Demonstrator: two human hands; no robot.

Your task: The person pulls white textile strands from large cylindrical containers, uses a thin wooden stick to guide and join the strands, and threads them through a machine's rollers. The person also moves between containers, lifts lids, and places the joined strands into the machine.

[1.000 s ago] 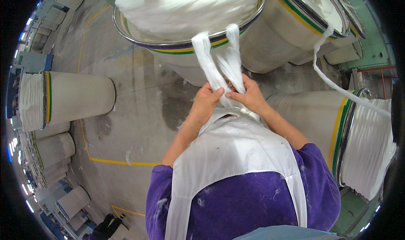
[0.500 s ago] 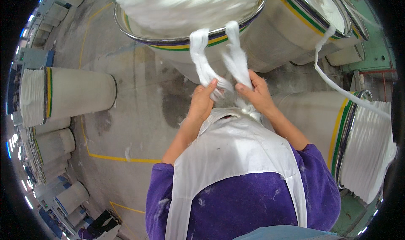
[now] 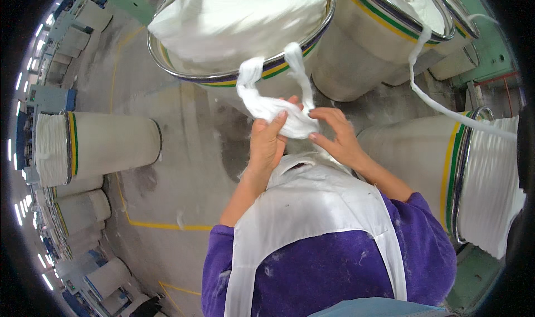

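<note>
A thick white rope of loose fibre, a cotton sliver [image 3: 257,98], hangs in two lengths over the front rim of the large can [image 3: 214,78] ahead of me. Both lengths meet in my hands as a flattened, spread bundle. My left hand [image 3: 265,144] grips this bundle, thumb on top and fingers behind it. At its right edge, my right hand [image 3: 341,138] has bent fingers and thumb on either side of the fibre, with the fingertips against the sliver. Coiled white sliver [image 3: 245,16] is heaped inside the can.
More cans [image 3: 368,44] stand at the upper right, one trailing a sliver [image 3: 432,99] across to a full can [image 3: 412,161] on my right. Another full can [image 3: 114,145] stands at the left. Yellow lines [image 3: 167,225] mark the grey floor. I wear a white apron [image 3: 317,200].
My hands were apart, each holding one sliver length. Now they are closer together, and the lengths meet in one bundle in my left hand. My right fingers have spread somewhat.
</note>
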